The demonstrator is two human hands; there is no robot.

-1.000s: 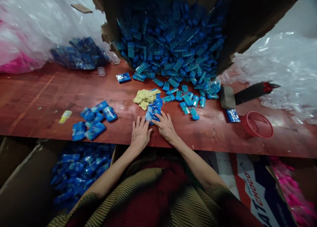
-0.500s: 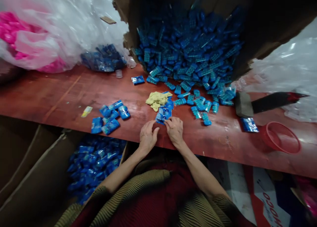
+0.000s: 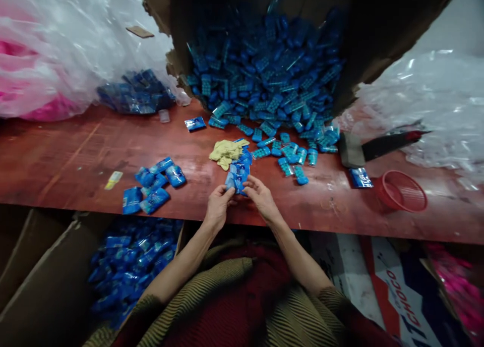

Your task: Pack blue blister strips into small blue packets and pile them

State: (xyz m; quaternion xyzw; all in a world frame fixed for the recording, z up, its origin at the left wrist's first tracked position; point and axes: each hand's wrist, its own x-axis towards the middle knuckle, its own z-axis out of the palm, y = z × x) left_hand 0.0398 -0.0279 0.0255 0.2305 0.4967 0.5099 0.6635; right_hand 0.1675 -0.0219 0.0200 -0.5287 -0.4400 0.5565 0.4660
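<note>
Head view: one blue wrapper (image 3: 237,176) near the front edge of the red counter (image 3: 68,170), just before a yellow cloth (image 3: 227,151), with both hands nearly closed on its near end, left hand (image 3: 217,206) pinching the left corner, right hand (image 3: 262,200) the right edge. To the left, a cluster of plump blue packets (image 3: 154,200); beyond, blue packs (image 3: 264,79) heaped in a torn cardboard box (image 3: 157,9); far right, a red basket (image 3: 403,191).
</note>
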